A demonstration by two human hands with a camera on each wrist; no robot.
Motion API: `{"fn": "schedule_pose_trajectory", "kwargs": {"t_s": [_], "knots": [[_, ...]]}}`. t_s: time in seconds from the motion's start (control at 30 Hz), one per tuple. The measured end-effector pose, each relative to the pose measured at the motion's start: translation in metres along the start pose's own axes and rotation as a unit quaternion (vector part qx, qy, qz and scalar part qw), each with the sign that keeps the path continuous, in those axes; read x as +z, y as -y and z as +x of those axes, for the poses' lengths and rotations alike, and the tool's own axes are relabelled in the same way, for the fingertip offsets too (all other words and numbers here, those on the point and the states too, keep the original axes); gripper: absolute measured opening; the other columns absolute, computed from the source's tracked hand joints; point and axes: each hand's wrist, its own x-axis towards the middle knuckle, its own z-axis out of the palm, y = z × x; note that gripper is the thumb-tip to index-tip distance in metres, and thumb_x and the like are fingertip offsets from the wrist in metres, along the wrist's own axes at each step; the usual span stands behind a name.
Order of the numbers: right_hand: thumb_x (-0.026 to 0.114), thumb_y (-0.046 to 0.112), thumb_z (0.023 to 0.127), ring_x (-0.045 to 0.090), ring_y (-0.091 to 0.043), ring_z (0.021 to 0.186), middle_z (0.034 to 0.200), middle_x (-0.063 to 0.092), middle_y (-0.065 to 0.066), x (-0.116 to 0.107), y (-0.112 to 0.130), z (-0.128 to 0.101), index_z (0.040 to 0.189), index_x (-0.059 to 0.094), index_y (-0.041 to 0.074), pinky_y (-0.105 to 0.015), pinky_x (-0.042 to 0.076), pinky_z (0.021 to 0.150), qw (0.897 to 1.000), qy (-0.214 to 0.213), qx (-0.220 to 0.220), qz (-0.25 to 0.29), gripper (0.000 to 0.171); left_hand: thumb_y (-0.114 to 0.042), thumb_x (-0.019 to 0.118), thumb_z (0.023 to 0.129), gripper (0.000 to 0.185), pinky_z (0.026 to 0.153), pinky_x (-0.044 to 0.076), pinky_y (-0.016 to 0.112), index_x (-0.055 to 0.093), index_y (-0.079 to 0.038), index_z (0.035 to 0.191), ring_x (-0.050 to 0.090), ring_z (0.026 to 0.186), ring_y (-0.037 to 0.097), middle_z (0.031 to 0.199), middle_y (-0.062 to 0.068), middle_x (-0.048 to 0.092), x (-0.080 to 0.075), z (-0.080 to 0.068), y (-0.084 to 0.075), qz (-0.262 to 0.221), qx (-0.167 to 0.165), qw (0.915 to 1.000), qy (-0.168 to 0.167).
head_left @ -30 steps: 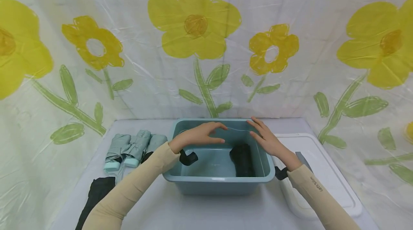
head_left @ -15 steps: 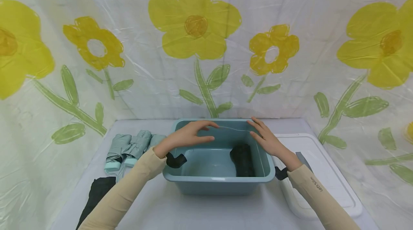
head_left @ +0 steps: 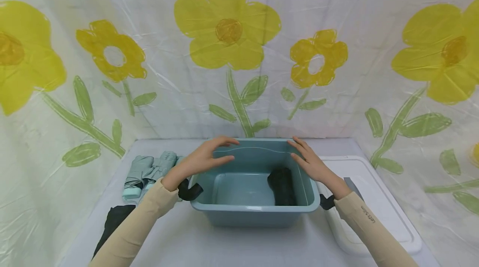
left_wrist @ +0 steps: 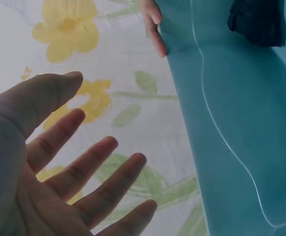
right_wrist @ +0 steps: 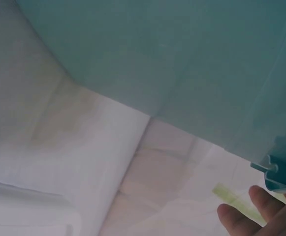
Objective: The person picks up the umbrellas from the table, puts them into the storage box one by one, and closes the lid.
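Note:
A teal plastic basin [head_left: 254,213] stands in the middle of the table. A black folded umbrella [head_left: 282,186] lies inside it by the right wall, also seen in the left wrist view as a black umbrella [left_wrist: 258,19]. My left hand [head_left: 218,150] hovers over the basin's rear left corner with its fingers [left_wrist: 88,167] spread and holding nothing. My right hand [head_left: 299,152] lies straight-fingered along the basin's right rim; its fingertips [right_wrist: 251,211] show beside the basin wall [right_wrist: 182,49].
Several grey-green folded umbrellas [head_left: 149,167] lie left of the basin, with a black cloth item [head_left: 112,221] in front of them. A white lid [head_left: 374,200] lies to the right. A flower-print sheet [head_left: 239,50] closes off the back and sides.
My left hand has drawn leftward, from over the basin's middle to its rear left corner. My right hand and the basin have stayed put.

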Motion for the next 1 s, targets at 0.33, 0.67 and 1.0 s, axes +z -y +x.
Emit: {"fn": "schedule_pose_trajectory", "kwargs": {"t_s": [0.33, 0.67, 1.0], "knots": [[0.041, 0.025, 0.1, 0.014, -0.041, 0.138, 0.152, 0.015, -0.018, 0.001, 0.0, 0.001, 0.146, 0.028, 0.008, -0.064, 0.018, 0.103, 1.0, -0.001, 0.001, -0.004, 0.05, -0.02, 0.064, 0.088, 0.044, 0.099, 0.04, 0.04, 0.05, -0.021, 0.13, 0.049, 0.122, 0.025, 0.136, 0.001, 0.047, -0.002, -0.018, 0.01, 0.01, 0.009, 0.9983, -0.056], [0.04, 0.028, 0.1, 0.014, -0.04, 0.139, 0.153, 0.014, -0.016, 0.0, 0.0, 0.001, 0.146, 0.027, 0.008, -0.064, 0.018, 0.104, 1.0, -0.002, 0.002, -0.001, 0.051, -0.01, 0.064, 0.087, 0.046, 0.101, 0.035, 0.053, 0.05, -0.011, 0.131, 0.046, 0.123, 0.029, 0.137, 0.011, 0.046, -0.011, -0.036, 0.014, 0.014, -0.008, 0.9951, -0.098], [0.04, 0.029, 0.1, 0.014, -0.04, 0.139, 0.153, 0.015, -0.016, 0.0, 0.0, 0.001, 0.146, 0.028, 0.009, -0.064, 0.018, 0.104, 1.0, -0.002, 0.004, -0.005, 0.051, -0.024, 0.063, 0.089, 0.045, 0.099, 0.038, 0.049, 0.048, -0.023, 0.131, 0.046, 0.122, 0.027, 0.136, 0.002, 0.046, -0.015, -0.054, 0.029, 0.022, -0.018, 0.994, -0.106]]}}
